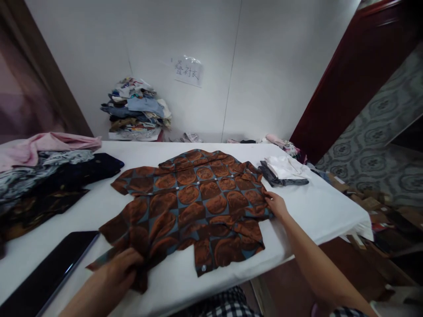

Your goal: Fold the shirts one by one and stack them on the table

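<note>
Fingers (127, 268) of my left hand (112, 277) clench a bunched fold of the patterned shirt (194, 202) near the front edge of the surface (324, 207), gathering loose cloth. My right hand (276, 205) lies flat and released on the shirt's right side, pinning it so it stays spread. That shirt lies buttoned across the middle. Unsorted clothes (42, 176) sit at the left edge, a folded white garment (284, 169) toward the right, a dark tablet (49, 273) at the front left corner.
</note>
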`<state>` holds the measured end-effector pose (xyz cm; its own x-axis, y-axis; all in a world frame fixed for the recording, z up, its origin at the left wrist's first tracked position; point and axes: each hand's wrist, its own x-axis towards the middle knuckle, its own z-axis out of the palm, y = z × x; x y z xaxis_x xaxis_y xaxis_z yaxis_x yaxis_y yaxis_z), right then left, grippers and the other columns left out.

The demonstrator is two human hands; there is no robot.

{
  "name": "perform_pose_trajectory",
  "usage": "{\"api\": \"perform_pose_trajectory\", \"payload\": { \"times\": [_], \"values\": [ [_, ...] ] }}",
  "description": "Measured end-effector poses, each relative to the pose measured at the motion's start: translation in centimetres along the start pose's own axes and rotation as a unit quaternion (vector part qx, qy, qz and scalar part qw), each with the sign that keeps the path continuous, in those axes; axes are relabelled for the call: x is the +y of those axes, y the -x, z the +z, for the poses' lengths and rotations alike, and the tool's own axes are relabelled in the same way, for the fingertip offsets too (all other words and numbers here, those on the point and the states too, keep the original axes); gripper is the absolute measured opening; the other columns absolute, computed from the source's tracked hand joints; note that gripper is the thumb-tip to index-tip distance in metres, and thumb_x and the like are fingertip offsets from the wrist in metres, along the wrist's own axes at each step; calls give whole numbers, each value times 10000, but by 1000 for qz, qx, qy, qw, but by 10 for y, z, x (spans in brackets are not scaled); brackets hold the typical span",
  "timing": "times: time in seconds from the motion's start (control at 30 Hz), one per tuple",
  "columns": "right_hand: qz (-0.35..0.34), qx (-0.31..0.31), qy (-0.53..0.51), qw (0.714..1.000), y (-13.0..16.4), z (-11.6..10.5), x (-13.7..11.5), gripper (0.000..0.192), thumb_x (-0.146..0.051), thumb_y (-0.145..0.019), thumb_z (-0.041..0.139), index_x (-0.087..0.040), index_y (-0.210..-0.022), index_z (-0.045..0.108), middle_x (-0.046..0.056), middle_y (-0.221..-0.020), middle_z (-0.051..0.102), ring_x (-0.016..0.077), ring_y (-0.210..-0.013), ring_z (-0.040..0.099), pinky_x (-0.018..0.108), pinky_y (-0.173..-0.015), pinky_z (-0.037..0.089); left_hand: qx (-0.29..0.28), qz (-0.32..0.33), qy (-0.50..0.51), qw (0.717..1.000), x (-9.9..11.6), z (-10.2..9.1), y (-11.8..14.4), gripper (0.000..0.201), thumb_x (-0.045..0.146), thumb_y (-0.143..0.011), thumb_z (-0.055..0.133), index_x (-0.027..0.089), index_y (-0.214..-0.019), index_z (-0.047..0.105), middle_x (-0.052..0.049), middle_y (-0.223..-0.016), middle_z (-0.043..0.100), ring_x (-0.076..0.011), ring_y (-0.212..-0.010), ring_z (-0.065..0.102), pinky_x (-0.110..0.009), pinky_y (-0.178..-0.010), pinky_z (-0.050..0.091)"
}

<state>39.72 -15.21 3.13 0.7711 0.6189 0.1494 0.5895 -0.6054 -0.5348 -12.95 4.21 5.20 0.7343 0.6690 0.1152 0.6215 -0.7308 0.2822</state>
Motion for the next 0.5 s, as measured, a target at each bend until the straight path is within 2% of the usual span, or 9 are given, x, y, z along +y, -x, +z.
{"api": "perform_pose_trajectory", "payload": {
  "times": [0.07, 0.13, 0.2, 0.27, 0.37, 0.43, 0.5],
  "values": [
    [-30, 56, -28, 998, 9, -5, -4, 385, -295, -830, 506, -138, -1129, 690, 133, -1123, 694, 244, -1004, 655, 382, -895, 517, 16, -20, 40, 999, 10, -1, 4, 294, 379, -794, 382, 355, -751, 672, 12, -853, 748, -228, -749, 723, -336, -640, 585],
    [-95, 105, -59, 988, 26, -9, -14, 377, -373, -871, 485, -156, -1104, 686, 134, -1121, 679, 248, -1019, 633, 399, -884, 521, 96, -34, 51, 993, 18, -5, 7, 284, 493, -815, 428, 362, -855, 676, -12, -962, 748, -268, -868, 721, -410, -785, 595],
    [-162, 113, -88, 976, 54, -13, -24, 352, -411, -913, 461, -186, -1061, 688, 113, -1062, 687, 236, -1007, 628, 392, -878, 522, 155, -29, 55, 986, 25, -8, 11, 282, 539, -812, 466, 380, -925, 670, -7, -1016, 741, -282, -936, 708, -447, -891, 575],
    [-208, 98, -105, 968, 89, -15, -32, 304, -398, -938, 469, -213, -1039, 688, 87, -980, 695, 221, -947, 642, 376, -853, 527, 171, -14, 60, 983, 31, -4, 17, 273, 545, -821, 485, 411, -969, 672, 13, -1026, 739, -282, -970, 700, -453, -924, 567],
    [-293, 41, -115, 948, 139, -13, -38, 235, -334, -936, 520, -243, -1082, 680, 69, -943, 699, 219, -886, 659, 361, -786, 547, 122, 14, 54, 991, 43, 13, 26, 252, 514, -828, 514, 455, -996, 692, 31, -1053, 743, -289, -1007, 696, -459, -923, 569],
    [-374, -34, -97, 922, 160, -9, -42, 309, -348, -902, 594, -263, -1194, 647, 81, -1063, 698, 242, -964, 660, 385, -824, 556, 85, 25, 42, 995, 49, 26, 28, 274, 489, -821, 539, 451, -1039, 700, 22, -1120, 737, -301, -1049, 686, -466, -935, 564],
    [-426, -83, -62, 899, 169, -3, -48, 462, -378, -853, 661, -275, -1299, 593, 104, -1203, 663, 279, -1063, 635, 432, -891, 546, 76, 20, 24, 997, 51, 34, 25, 332, 489, -808, 559, 409, -1101, 696, -6, -1186, 721, -316, -1081, 673, -475, -946, 556]
  ]
}}
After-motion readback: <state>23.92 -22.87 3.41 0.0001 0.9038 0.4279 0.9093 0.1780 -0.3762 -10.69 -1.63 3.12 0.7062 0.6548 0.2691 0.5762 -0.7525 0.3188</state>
